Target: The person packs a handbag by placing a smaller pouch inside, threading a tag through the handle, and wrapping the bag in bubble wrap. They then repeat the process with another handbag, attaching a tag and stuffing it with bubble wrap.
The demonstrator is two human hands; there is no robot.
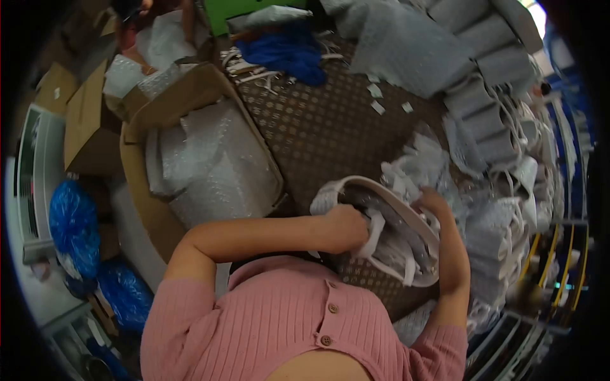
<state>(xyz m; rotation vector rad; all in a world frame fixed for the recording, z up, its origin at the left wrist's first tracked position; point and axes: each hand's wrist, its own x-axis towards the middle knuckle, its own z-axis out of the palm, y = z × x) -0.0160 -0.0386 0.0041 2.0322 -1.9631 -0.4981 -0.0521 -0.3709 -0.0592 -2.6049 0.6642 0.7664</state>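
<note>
A pale handbag (399,204) lies tilted on the brown patterned table in front of me, its mouth open towards me. Crumpled clear plastic and a white strap (376,233) show inside. My left hand (346,228) is closed in a fist at the bag's left side, against the strap. At the far right rim, my right hand (433,202) has its fingers curled beside crumpled clear plastic wrap (416,162). What those fingertips pinch is hidden.
An open cardboard box (143,203) holds bubble-wrap sheets (219,159) on the left. Many pale grey bags (483,120) stand in rows on the right. Blue cloth (286,54) and white straps lie at the back. Another person's hand (147,68) touches bubble wrap, upper left.
</note>
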